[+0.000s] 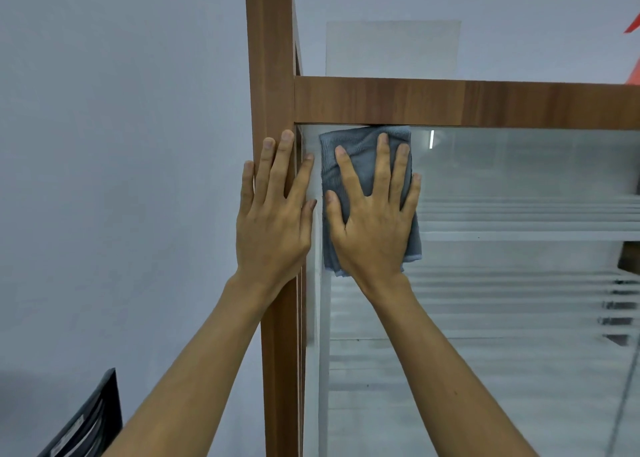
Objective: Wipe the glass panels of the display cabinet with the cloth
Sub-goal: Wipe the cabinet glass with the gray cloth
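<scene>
The right hand [372, 214] is pressing a folded grey cloth [363, 145] flat against the glass panel [519, 266] at its top left corner, just under the wooden top rail [450, 103] of the display cabinet. The cloth's upper edge is touching that rail, so the wipe is probably starting at the highest strip of glass, with the rest of the pane below and to the right waiting its turn. Its fingers [382, 166] are lying spread apart and straight on the cloth, not clamping it; the open palm is spreading pressure over the whole fold so it grips the glass rather than slipping.

The left hand [273, 221] is resting flat on the wooden corner post [268, 76], just beside the cloth, its fingers [282, 166] also apart and holding nothing. It looks to be steadying the body and the cabinet against the push of the wiping hand.

Both forearms are reaching up and away from the person, nearly parallel, wrists straight. The glass is carrying pale striped reflections, so I cannot tell which parts are already clean.
</scene>
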A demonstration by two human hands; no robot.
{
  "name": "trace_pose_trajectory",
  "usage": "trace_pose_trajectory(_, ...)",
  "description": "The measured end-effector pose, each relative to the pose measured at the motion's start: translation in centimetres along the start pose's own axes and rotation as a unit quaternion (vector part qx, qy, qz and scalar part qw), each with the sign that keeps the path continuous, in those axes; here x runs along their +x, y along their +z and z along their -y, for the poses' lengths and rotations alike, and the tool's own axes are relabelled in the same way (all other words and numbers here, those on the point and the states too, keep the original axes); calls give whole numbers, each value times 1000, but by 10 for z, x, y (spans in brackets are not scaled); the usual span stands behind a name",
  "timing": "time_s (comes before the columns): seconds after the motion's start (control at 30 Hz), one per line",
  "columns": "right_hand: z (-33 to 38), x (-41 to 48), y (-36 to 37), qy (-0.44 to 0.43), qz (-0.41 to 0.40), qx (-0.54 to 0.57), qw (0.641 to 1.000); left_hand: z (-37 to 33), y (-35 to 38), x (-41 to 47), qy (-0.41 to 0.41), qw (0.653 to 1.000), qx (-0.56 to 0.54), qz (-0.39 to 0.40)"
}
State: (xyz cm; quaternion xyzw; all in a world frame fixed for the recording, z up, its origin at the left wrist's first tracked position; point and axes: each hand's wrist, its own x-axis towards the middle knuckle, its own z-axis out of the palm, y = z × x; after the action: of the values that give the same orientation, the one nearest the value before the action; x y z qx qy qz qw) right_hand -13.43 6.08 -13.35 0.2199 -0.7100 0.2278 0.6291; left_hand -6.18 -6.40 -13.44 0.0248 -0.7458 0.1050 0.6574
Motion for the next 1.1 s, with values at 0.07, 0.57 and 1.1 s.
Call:
trace_pose_trajectory(0.07, -8, 3, -2, 4, 1, 2, 1000, 0, 0, -1, 0, 1000, 2, 0)
trace_pose_trajectory(0.57, -94, -4, -22, 91, -18, -1, 996, -9, -3, 1, -15, 1000, 11, -3)
trace_pose_trajectory(1.1, -28, -14, -6, -36, 23, -4, 999, -11, 0, -7, -10, 1000, 19, -3)
